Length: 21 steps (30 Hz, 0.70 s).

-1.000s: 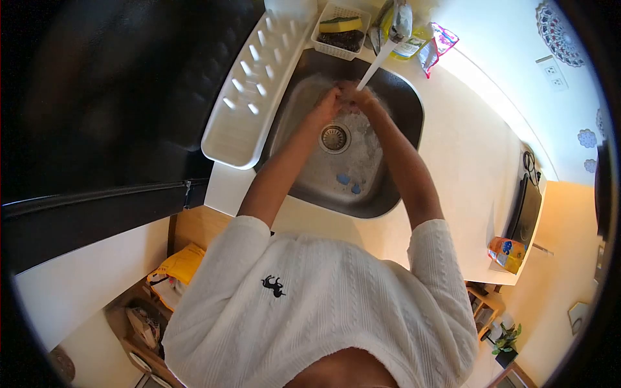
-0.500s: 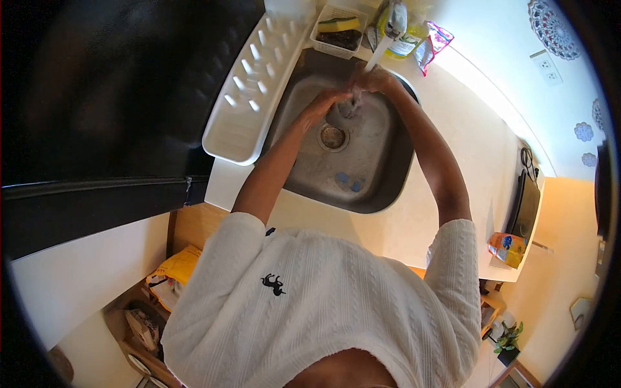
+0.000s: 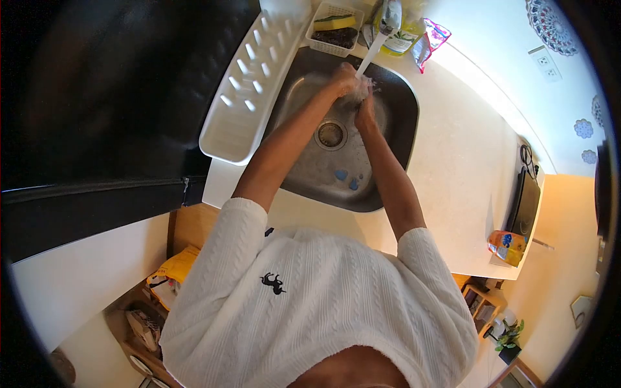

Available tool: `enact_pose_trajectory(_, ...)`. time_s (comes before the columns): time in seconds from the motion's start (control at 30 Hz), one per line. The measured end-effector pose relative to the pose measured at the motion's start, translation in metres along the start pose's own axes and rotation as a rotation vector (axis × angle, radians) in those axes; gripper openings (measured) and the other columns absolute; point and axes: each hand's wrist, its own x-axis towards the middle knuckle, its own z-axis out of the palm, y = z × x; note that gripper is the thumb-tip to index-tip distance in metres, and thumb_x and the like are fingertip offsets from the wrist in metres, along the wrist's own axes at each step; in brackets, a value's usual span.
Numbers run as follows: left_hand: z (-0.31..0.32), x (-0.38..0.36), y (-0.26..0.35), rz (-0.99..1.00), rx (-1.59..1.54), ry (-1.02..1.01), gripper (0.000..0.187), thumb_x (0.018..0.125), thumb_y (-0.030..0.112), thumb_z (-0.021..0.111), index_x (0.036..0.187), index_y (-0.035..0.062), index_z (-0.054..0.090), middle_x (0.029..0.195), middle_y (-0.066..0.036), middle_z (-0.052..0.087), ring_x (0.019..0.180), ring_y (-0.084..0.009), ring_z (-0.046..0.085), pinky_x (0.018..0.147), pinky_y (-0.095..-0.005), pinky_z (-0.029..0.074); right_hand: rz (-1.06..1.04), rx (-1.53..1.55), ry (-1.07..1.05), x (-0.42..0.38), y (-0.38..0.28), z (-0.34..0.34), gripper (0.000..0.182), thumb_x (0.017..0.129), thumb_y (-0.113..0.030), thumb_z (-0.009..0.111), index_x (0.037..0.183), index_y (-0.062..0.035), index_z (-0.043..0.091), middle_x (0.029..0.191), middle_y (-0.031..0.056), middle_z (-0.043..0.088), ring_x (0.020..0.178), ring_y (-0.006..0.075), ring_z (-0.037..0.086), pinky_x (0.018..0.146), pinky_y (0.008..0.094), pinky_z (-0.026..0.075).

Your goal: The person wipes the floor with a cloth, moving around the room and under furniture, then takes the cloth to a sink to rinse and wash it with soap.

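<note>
Water runs from the faucet (image 3: 391,19) in a white stream and splashes over both hands above the upper part of the metal sink (image 3: 304,171). My left hand (image 3: 343,79) is left of the stream with its fingers bent toward the water. Splash hides its fingertips. To the right and slightly lower, my right hand (image 3: 365,108) is seen edge-on, with its fingers stretched up into the splash. No held object can be made out in either hand. Below them is the round drain (image 3: 330,134). Small blue pieces (image 3: 341,174) lie on the sink bottom.
A white drying rack (image 3: 223,136) stands along the sink's left edge. Behind the sink are a basket (image 3: 333,48) with a yellow sponge (image 3: 334,23), a yellow bottle (image 3: 401,40) and a pink packet (image 3: 432,42). The counter (image 3: 453,168) extends right, with an orange packet (image 3: 506,247) near its end.
My right hand has moved down and left from behind the stream, its forearm swinging inward. My left hand has shifted up and right, nearer the stream.
</note>
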Motion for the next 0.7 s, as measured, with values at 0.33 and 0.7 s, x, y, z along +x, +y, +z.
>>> enact_pose_trajectory(0.33, 0.071, 0.024, -0.072, -0.399, -1.189, 0.147, 0.031, 0.078, 0.028, 0.064, 0.086, -0.0023, 0.063, 0.081, -0.013, 0.062, 0.072, -0.0216, 0.059, 0.058, -0.0331, 0.045, -0.290, -0.350, 0.550, -0.008, 0.027, 0.023, 0.058, 0.079, -0.039, 0.059, 0.122, -0.0008, 0.048, 0.115, 0.0211, 0.052, 0.096, 0.0358, 0.055, 0.080, 0.0410, 0.043)
enact_pose_trajectory(0.7, 0.039, 0.003, -0.073, -0.260, -0.651, -0.001, 0.032, 0.076, 0.027, 0.064, 0.089, -0.0018, 0.063, 0.089, -0.013, 0.062, 0.083, -0.0208, 0.058, 0.068, -0.0333, 0.044, 0.180, -0.723, -0.221, 0.076, 0.033, -0.024, 0.035, 0.084, -0.032, 0.049, 0.111, -0.0098, 0.056, 0.111, 0.0146, 0.057, 0.095, 0.0318, 0.057, 0.072, 0.0427, 0.046)
